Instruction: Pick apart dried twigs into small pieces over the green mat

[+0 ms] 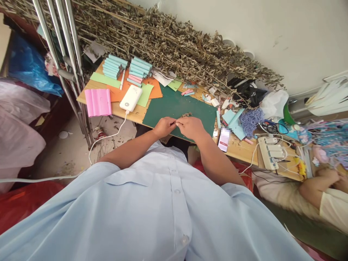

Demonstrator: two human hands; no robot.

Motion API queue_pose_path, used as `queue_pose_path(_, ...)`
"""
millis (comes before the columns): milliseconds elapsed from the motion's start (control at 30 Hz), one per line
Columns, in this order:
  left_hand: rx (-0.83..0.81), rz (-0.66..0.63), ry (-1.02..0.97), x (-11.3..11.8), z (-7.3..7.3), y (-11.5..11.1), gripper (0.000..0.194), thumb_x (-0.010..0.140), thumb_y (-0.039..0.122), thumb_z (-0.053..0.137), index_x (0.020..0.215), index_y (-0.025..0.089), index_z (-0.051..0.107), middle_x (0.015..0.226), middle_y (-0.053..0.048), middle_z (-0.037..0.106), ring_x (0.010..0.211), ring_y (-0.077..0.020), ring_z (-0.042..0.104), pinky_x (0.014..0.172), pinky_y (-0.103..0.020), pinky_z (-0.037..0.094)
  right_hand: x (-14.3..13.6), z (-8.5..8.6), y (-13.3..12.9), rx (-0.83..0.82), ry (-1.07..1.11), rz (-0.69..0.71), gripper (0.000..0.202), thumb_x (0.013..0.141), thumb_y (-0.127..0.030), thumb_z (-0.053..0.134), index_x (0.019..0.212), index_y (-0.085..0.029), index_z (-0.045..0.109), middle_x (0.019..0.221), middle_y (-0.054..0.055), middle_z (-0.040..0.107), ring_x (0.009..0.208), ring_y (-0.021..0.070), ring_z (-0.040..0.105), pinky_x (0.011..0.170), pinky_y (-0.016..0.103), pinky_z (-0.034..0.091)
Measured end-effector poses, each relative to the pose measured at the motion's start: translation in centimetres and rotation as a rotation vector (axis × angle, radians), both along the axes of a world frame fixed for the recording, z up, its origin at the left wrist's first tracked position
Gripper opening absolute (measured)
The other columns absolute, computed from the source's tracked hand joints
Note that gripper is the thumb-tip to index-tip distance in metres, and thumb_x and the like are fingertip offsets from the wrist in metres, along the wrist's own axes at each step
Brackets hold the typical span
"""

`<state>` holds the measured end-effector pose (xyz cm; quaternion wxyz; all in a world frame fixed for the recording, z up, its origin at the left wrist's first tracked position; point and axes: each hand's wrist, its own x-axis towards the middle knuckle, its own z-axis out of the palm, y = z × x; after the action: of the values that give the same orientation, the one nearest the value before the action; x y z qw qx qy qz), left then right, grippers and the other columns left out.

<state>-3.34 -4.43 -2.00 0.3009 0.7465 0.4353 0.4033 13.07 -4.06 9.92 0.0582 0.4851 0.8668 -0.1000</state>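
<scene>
My left hand [164, 127] and my right hand [189, 127] meet fingertip to fingertip over the front edge of a dark green mat [168, 105]. Both are closed in a pinch; whatever they hold is too small or hidden to make out. Just beyond my right hand, a small heap of dried plant bits [187, 114] lies on the mat. Rolled blue paper tubes [140, 67] are stacked at the back left of the wooden table, with a few pink ones. A white power bank [131, 98] rests on coloured paper left of the mat.
Dried plant stalks [163, 40] are piled behind the table. Right of the mat are a phone [224, 139], purple yarn [250, 121] and a power strip [268, 153]. Metal poles [65, 69] stand at left; another person's arm [317, 188] is at far right.
</scene>
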Motion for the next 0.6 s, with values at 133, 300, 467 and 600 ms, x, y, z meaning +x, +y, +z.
queue_pose_path(133, 0.005, 0.009, 0.008, 0.0, -0.3, 0.1, 0.027, 0.096, 0.027, 0.054, 0.078, 0.016, 0.070, 0.075, -0.004, 0.067, 0.075, -0.0170, 0.060, 0.073, -0.028, 0.043, -0.5, 0.4, 0.3, -0.001, -0.043, 0.013, 0.028, 0.103, -0.032, 0.048, 0.102, -0.026, 0.076, 0.110, 0.005, 0.078, 0.104, 0.0240, 0.068, 0.080, 0.033, 0.046)
queue_pose_path(300, -0.002, 0.031, 0.028, 0.1, -0.6, 0.2, 0.026, 0.096, 0.028, 0.055, 0.079, 0.016, 0.071, 0.076, -0.005, 0.069, 0.076, -0.0174, 0.061, 0.074, -0.028, 0.045, -0.6, -0.4, 0.6, 0.010, -0.020, 0.001, 0.023, 0.100, -0.032, 0.055, 0.097, -0.027, 0.078, 0.105, 0.007, 0.079, 0.097, 0.0253, 0.069, 0.079, 0.035, 0.048)
queue_pose_path(467, -0.017, 0.055, 0.037, 0.1, -0.8, 0.3, 0.026, 0.096, 0.029, 0.056, 0.082, 0.016, 0.074, 0.079, -0.005, 0.071, 0.077, -0.0174, 0.063, 0.074, -0.028, 0.047, -0.6, -0.9, 1.1, 0.025, 0.026, 0.016, 0.020, 0.097, -0.031, 0.060, 0.095, -0.028, 0.080, 0.100, 0.006, 0.079, 0.094, 0.0266, 0.070, 0.080, 0.037, 0.051)
queue_pose_path(600, -0.028, 0.045, 0.021, 0.1, -0.5, 0.3, 0.027, 0.098, 0.032, 0.057, 0.090, 0.016, 0.078, 0.083, -0.006, 0.074, 0.081, -0.0184, 0.066, 0.077, -0.028, 0.048, 0.1, -0.5, 1.2, -0.004, 0.124, 0.000, 0.020, 0.096, -0.030, 0.061, 0.093, -0.029, 0.081, 0.100, 0.004, 0.080, 0.094, 0.0251, 0.070, 0.081, 0.036, 0.051)
